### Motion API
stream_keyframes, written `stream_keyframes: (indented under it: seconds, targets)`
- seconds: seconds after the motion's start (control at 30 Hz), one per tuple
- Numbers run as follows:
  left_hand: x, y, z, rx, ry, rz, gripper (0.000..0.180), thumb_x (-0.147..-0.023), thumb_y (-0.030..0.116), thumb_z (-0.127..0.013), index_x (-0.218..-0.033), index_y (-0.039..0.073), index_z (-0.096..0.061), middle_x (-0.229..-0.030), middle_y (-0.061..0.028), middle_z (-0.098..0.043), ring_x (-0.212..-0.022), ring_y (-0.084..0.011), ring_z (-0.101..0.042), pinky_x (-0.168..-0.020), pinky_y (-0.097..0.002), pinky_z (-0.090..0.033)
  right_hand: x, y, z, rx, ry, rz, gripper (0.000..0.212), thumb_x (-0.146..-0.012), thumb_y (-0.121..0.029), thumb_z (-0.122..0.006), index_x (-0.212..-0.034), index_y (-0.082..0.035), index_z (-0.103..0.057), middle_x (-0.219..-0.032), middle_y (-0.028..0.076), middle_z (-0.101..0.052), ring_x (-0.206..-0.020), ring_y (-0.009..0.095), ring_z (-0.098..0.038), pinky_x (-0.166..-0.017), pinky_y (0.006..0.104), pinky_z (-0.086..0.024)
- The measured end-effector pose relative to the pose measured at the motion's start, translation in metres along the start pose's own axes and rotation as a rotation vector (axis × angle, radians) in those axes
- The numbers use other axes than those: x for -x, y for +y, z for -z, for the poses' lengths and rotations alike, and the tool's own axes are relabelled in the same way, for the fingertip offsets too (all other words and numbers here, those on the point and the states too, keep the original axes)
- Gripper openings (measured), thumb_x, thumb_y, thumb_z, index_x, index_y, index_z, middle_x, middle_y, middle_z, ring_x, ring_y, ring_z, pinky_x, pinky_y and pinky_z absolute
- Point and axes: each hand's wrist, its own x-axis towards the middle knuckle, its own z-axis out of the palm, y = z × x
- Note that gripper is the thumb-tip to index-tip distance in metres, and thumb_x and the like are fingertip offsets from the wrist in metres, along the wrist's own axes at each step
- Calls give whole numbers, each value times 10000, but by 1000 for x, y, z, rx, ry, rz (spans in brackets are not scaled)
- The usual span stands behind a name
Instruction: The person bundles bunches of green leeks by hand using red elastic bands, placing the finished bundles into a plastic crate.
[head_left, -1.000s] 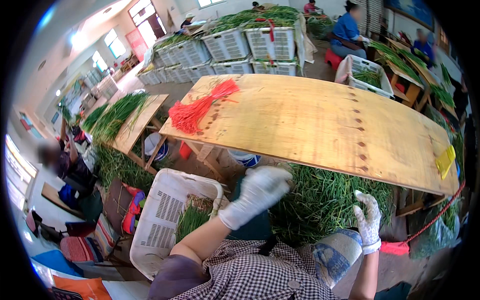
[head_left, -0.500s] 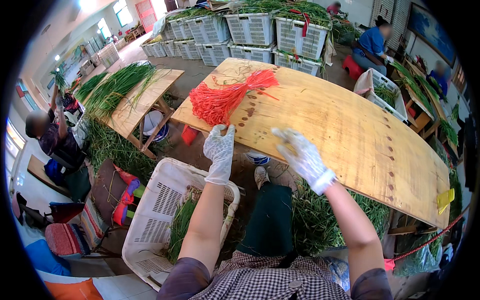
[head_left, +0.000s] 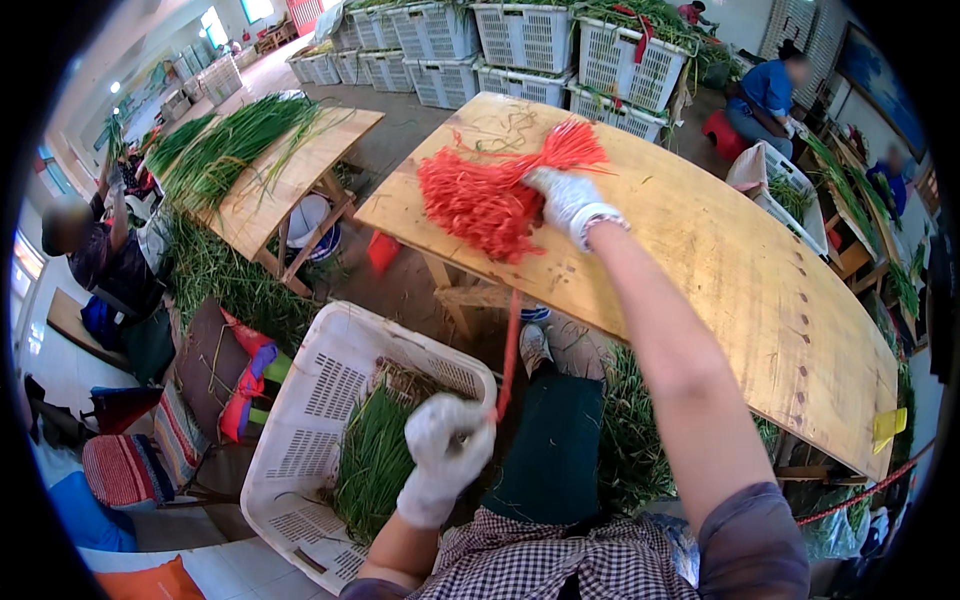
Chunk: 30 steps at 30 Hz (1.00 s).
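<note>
Red plastic strands lie in a thick bundle, pinched at the waist, on the wooden tabletop at twelve o'clock. The right hand, white-gloved, is at one o'clock, its fingers bent against that waist; the fingertips are lost among the strands, so I cannot tell how far its grip is closed. The left hand, also gloved, is just past six o'clock, its grip curled closed around one end of a red strip. The strip rises to the tabletop's near edge; whether it joins the bundle is unclear.

Between seven and eight o'clock, a white slotted crate holds long green stalks, partly covered by the left hand and forearm. At twelve o'clock, stacked white crates carry greens on top; the upper edge cuts them off. Another white crate, at two o'clock, has greens inside. A pale bucket at ten o'clock sits half behind a side table's legs, its contents unreadable. Loose greens at four to five o'clock are mostly hidden by tabletop and right arm.
</note>
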Motion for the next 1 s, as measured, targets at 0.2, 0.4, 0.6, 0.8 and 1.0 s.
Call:
stream_keyframes:
  seconds: [0.2,0.4,0.6,0.8,1.0]
  targets:
    - [28,35,10,221,-88,249,167,-681,-49,-700,-811,43,-650,-600,-33,-574,-471,-137,-510,-469,-261,-393,170,-61,109,-684,-334,539,334,-925,-284,-562,-1192,-90,-616,-992,153,-657,-914,277,-624,-850,388,-474]
    - [-6,57,-98,261,-24,-42,176,-705,36,-744,-850,80,-656,-632,-23,-609,-468,-133,-540,-470,-250,-443,335,27,136,-200,-89,496,240,-801,-193,-679,-1041,-180,-693,-888,38,-670,-894,255,-634,-899,397,-476]
    - [-16,99,-197,267,-352,17,371,-777,98,-744,-1133,119,-642,-752,-47,-661,-580,-128,-603,-558,-256,-503,412,157,156,544,262,-177,169,-805,-219,-669,-965,-218,-724,-1106,-6,-653,-1184,264,-514,-1091,508,-246]
    - [46,72,-190,267,-494,122,397,-769,72,-734,-1150,94,-626,-872,-77,-697,-726,-148,-680,-654,-274,-541,466,268,74,451,247,-510,386,-884,-327,-606,-1269,-314,-577,-1389,31,-489,-1299,293,-411,-1116,522,-189]
    - [121,-10,-46,-150,-356,308,326,-794,101,-677,-1117,117,-644,-849,-70,-689,-778,-232,-668,-721,-318,-531,454,245,72,639,347,-458,588,-819,-181,-644,-1380,-163,-467,-1393,103,-475,-1311,320,-395,-1095,447,-269]
